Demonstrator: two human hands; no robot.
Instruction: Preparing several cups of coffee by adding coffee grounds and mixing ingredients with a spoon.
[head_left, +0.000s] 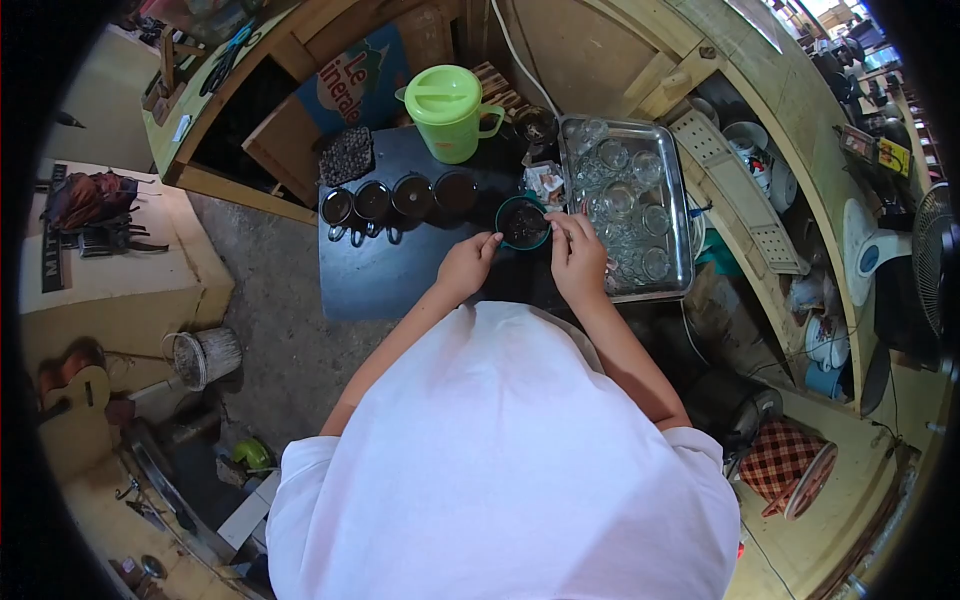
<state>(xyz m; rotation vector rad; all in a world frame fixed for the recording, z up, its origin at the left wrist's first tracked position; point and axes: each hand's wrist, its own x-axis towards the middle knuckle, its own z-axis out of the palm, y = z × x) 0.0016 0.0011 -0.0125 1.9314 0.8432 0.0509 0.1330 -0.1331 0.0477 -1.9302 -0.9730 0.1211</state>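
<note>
A round, green-rimmed vessel (523, 225) with dark, speckled contents is held over the black tabletop (375, 274). Whether it is a cup or a strainer, I cannot tell. My left hand (466, 266) pinches its left edge between thumb and fingers. On the opposite edge, my right hand (579, 251) grips with bent fingers. To the left, several glass mugs (412, 196) of dark liquid stand in a row, handles towards me. Behind them is a lime-green lidded plastic pitcher (446, 112). A metal tray (686, 247) crowded with upturned clear glassware lies just right of my right hand.
A dark textured mat (346, 156) lies at the table's back left corner, beside a printed cardboard box (352, 79). Crumpled plastic packaging (544, 182) and a dark glass vessel (536, 124) sit near the tray. Wooden shelving curves around the right. A white bucket (206, 358) stands at left.
</note>
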